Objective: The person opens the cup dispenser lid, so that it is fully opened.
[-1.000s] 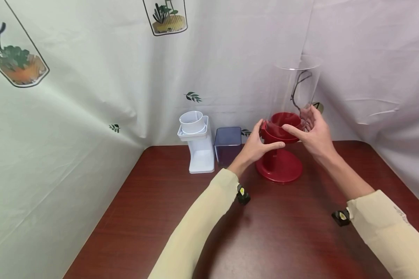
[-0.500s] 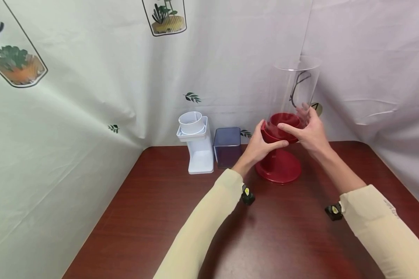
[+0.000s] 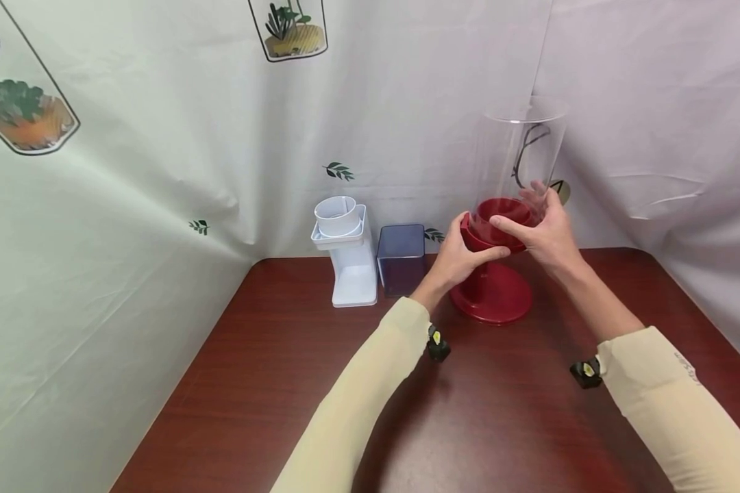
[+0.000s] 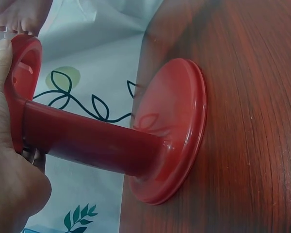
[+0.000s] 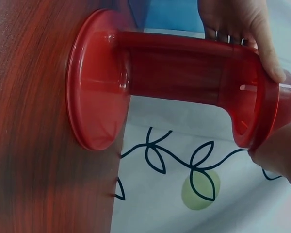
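Both hands grasp at a red stand and clear cylinder, right of centre in the head view.
The left hand (image 3: 458, 259) grips the side of the red stand's ring-shaped top, thumb stretched along the front; the right hand (image 3: 551, 236) curves round the lower end of the clear cylinder (image 3: 518, 154), thumb in front, fingers behind. Both forearms reach up from the lower edge in cream sleeves (image 3: 360, 390). The glossy red stand (image 3: 496, 298) has a smooth column and round, flat base on the reddish wood-grain table (image 3: 284, 383); the transparent, open-topped cylinder rises from its ring. At centre, a white stand (image 3: 354, 277) bears a round white cup (image 3: 337, 218), beside a dark translucent box (image 3: 401, 253).
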{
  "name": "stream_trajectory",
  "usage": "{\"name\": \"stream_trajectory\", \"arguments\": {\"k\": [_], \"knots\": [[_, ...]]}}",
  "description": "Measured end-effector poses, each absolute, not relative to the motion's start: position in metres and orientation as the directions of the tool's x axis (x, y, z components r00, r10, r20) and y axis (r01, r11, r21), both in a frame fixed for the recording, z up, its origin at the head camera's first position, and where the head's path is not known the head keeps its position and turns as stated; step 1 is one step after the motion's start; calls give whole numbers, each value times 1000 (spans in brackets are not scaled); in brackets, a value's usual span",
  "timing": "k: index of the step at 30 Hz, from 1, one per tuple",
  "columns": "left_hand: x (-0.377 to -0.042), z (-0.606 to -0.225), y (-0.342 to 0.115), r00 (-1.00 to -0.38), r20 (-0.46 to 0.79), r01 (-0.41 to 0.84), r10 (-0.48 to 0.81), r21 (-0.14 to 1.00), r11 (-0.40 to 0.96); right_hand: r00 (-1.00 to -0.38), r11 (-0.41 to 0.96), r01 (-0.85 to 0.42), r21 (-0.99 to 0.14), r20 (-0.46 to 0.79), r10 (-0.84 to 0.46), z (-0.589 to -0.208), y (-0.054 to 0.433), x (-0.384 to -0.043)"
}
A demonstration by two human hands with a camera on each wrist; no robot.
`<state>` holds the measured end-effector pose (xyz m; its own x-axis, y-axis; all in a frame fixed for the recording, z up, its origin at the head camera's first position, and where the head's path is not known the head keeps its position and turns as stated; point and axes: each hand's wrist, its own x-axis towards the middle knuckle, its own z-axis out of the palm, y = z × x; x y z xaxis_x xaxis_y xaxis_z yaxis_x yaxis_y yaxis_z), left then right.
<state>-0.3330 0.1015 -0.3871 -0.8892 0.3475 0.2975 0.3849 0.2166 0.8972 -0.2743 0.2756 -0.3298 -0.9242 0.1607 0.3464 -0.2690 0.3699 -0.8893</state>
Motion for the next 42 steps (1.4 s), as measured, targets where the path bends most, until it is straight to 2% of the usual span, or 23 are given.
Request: {"name": "stream_trajectory", "arguments": {"k": [28,42], "knots": [[-311,-381,83,-879,276,404,389,865,299,-913,443,-284,-850,381,145,-326,266,-246],[-296,-378,68,-872,276,424,405,839,342,-919,436,-301,-848,380,106,-327,260,-235]]}}
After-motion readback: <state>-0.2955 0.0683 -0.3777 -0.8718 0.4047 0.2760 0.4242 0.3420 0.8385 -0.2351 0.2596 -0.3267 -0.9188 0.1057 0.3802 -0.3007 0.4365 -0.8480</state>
